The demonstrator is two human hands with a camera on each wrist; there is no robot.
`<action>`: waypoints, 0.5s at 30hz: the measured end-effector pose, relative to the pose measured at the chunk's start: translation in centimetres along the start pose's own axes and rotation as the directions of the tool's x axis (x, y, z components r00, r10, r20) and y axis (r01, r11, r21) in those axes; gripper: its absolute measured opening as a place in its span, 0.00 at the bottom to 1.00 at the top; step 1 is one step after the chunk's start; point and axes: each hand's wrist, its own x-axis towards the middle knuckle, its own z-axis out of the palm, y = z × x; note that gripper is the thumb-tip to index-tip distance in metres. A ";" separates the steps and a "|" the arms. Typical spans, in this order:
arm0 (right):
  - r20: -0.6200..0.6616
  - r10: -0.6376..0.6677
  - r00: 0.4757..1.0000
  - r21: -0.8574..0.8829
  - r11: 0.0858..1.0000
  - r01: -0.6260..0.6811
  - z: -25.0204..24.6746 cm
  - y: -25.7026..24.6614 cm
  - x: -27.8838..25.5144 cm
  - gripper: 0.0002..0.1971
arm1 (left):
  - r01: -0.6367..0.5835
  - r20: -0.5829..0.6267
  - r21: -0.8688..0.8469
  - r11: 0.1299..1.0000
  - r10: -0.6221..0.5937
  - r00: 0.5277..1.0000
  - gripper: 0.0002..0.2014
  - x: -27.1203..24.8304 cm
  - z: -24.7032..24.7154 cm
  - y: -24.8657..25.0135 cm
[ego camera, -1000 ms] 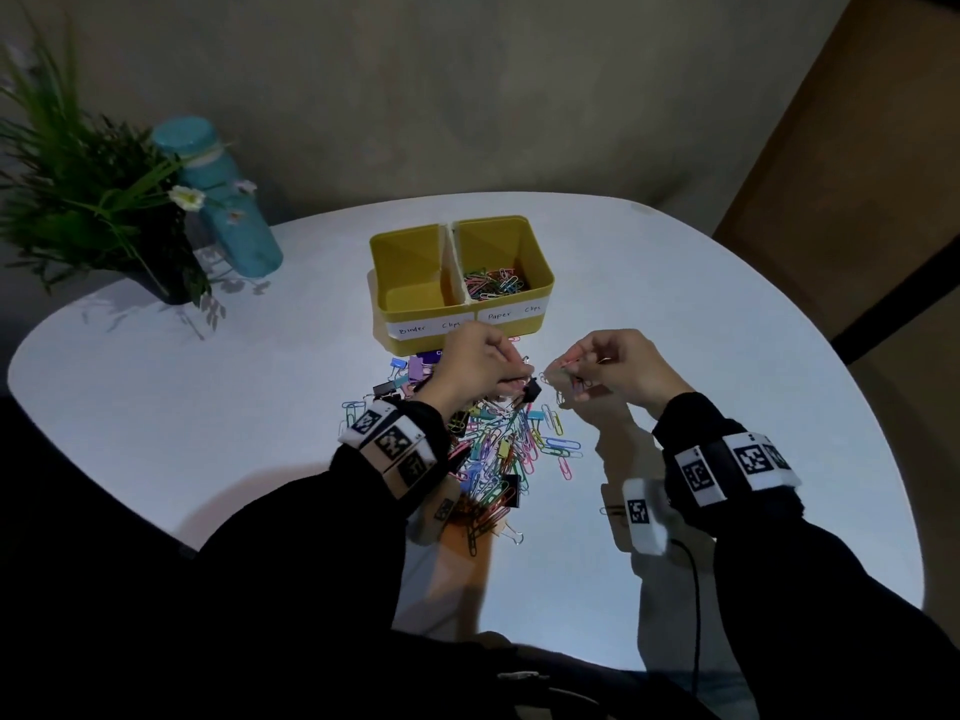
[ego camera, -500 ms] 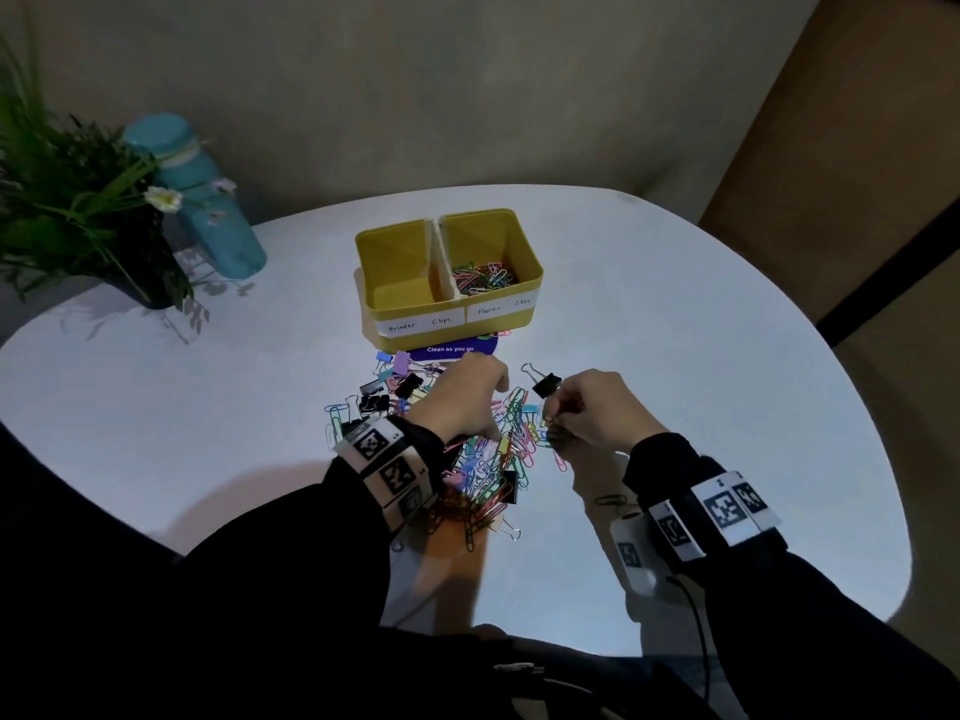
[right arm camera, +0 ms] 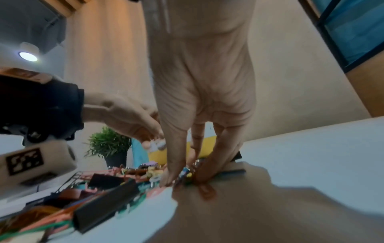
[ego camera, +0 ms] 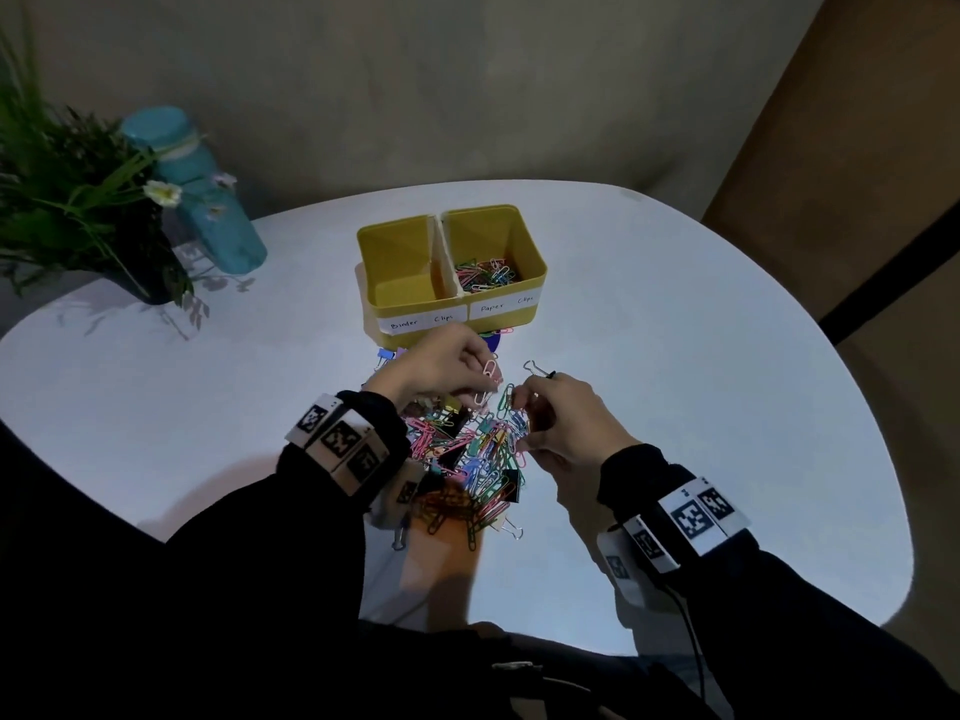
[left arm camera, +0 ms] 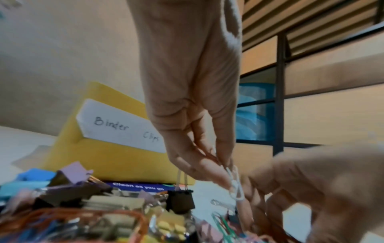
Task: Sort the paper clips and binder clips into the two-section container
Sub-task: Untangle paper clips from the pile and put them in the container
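Observation:
The yellow two-section container [ego camera: 535,275] stands at mid-table; its right section holds paper clips [ego camera: 485,275], and I see nothing in the left "Binder Clips" section [ego camera: 402,293]. In front lies a mixed pile of clips [ego camera: 467,459]. My left hand [ego camera: 488,379] hovers over the pile's far edge and pinches a pale paper clip [left arm camera: 234,185]. My right hand [ego camera: 519,418] reaches down into the pile's right side, fingertips [right arm camera: 168,179] pinching coloured paper clips [right arm camera: 185,175]. A black binder clip [ego camera: 540,370] lies just beyond its knuckles.
A potted plant [ego camera: 78,215] and a teal bottle [ego camera: 208,200] stand at the table's far left. A purple card [left arm camera: 141,186] lies under the container's front. The white table [ego camera: 727,407] curves away at the right and near edges.
Both hands dropped from a raised position onto the pile. Since then the left hand has lifted with a pale paper clip, while the right stays in the pile.

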 end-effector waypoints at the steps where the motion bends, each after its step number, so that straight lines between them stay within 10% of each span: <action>1: 0.003 -0.009 1.000 0.008 1.000 0.009 0.1 -0.1 0.2 0.18 | 0.007 0.007 -0.083 0.996 -0.006 1.000 0.05 -0.2 -0.4 0.2; 11: -0.028 -0.070 0.997 -0.011 0.998 0.070 -0.2 0.0 0.1 0.05 | -0.059 -0.178 -0.392 0.918 -0.013 0.984 0.10 -0.1 -2.8 3.0; 15: 0.058 0.055 0.997 0.337 0.939 -0.071 -1.0 1.3 0.2 0.04 | -0.127 -0.397 -0.270 0.954 0.009 0.918 0.08 1.7 -3.8 4.9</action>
